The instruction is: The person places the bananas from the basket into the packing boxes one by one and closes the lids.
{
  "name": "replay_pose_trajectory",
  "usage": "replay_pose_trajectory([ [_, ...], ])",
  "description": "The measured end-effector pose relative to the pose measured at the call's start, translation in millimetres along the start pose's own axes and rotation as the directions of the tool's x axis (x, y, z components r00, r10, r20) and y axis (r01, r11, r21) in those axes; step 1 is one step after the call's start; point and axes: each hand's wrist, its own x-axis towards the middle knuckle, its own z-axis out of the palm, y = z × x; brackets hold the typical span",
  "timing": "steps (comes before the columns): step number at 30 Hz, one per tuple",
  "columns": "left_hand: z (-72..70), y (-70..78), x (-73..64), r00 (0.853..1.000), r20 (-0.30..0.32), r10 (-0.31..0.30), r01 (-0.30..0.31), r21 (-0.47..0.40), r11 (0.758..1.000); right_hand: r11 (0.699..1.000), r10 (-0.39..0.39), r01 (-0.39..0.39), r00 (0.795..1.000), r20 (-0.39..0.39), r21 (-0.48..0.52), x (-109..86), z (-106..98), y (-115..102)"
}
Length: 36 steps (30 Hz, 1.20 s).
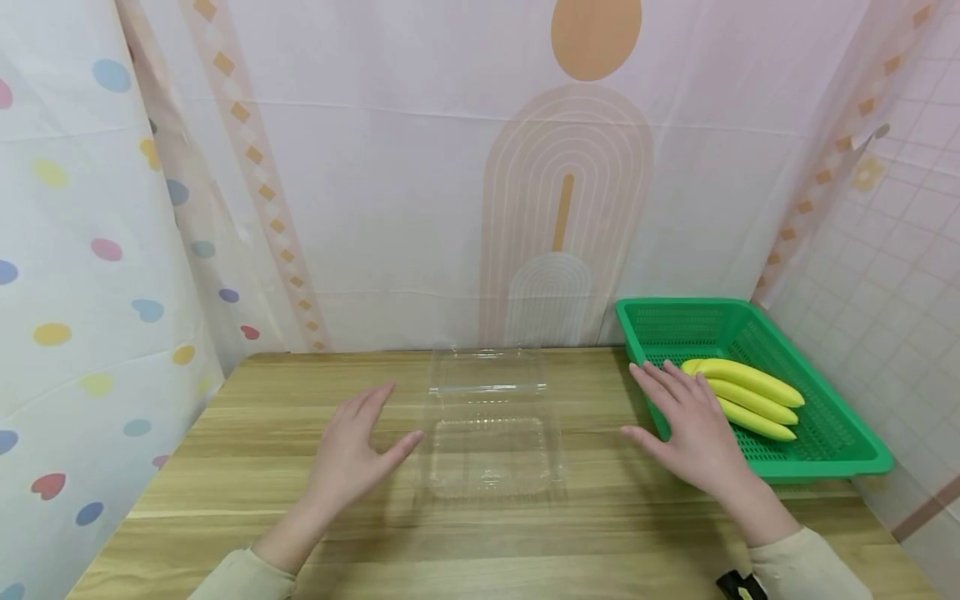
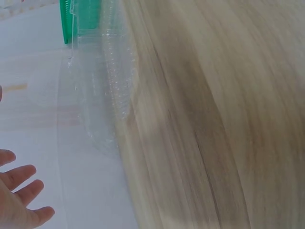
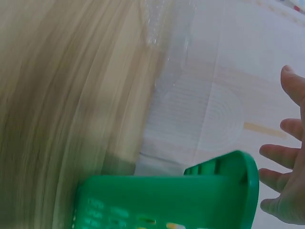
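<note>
In the head view a clear plastic clamshell box (image 1: pixel 489 454) lies on the table with its lid (image 1: pixel 487 369) raised at the back. Just left of it is my left hand (image 1: pixel 352 454), thumb spread from the fingers and nothing held. My right hand (image 1: pixel 693 429) hovers by the left side of a green basket (image 1: pixel 832 417), its fingers straight and overlapping the rim in this view. Several yellow bananas (image 1: pixel 753 392) lie in that basket, partly behind the right hand. Both wrist views show the hands with fingers apart, holding nothing.
The wooden table (image 1: pixel 262 433) backs onto a printed curtain (image 1: pixel 405 208). A dotted curtain (image 1: pixel 90 333) hangs at the left, and the basket stands close to the right-hand curtain (image 1: pixel 892 317). A black item (image 1: pixel 738 586) shows at the right sleeve.
</note>
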Motion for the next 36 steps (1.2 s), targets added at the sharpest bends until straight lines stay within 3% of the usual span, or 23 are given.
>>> replay_pose_trajectory([
  [9,-4.3,-6.9,1.7,0.998,-0.034,-0.045,0.041,-0.103,0.994,1.000,-0.003,0.003,0.999,-0.051,-0.001,-0.2,-14,12],
  [18,-7.4,-10.0,0.3,0.992,-0.031,-0.123,0.113,-0.221,0.969,0.999,-0.009,0.012,0.994,-0.107,0.033,-0.8,-24,28],
  [29,-3.2,-12.8,0.4,0.971,0.060,-0.232,0.237,-0.366,0.900,0.995,0.054,-0.044,0.992,-0.115,0.090,-4.4,-37,37],
  [36,-2.4,-13.8,0.9,0.935,0.165,-0.312,0.353,-0.438,0.827,0.991,0.100,-0.092,0.992,-0.082,0.099,-4.7,-46,45],
])
